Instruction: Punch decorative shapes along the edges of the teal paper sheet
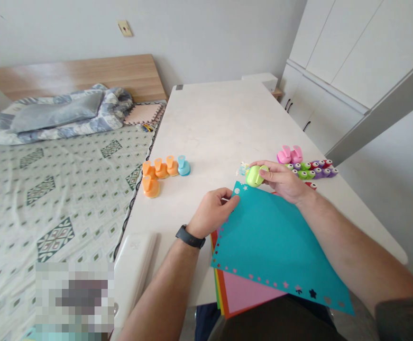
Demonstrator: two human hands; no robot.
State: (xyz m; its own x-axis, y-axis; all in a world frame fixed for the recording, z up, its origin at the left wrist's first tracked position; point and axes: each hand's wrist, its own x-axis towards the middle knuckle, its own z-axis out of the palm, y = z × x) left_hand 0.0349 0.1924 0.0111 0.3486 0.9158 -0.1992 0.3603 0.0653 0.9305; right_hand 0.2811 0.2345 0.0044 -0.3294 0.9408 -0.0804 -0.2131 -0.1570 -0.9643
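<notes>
My left hand [211,213], with a black watch band [190,237] on the wrist, grips the edge of a teal paper sheet [277,246]. Small stars and circles are punched along the sheet's edges. My right hand [280,180] is shut around a lime green craft punch [255,176], right at the sheet's top corner. Whether the paper sits inside the punch is hidden. Under the teal sheet lie a pink paper sheet [249,293] and orange and yellow sheets, overhanging the table's near edge.
Orange craft punches [156,173] and a blue punch [184,166] stand left on the white table [220,118]. Pink punches [287,154] and a row of purple, green and red punches [311,169] stand right. A bed [60,199] lies left, white cabinets [334,61] right.
</notes>
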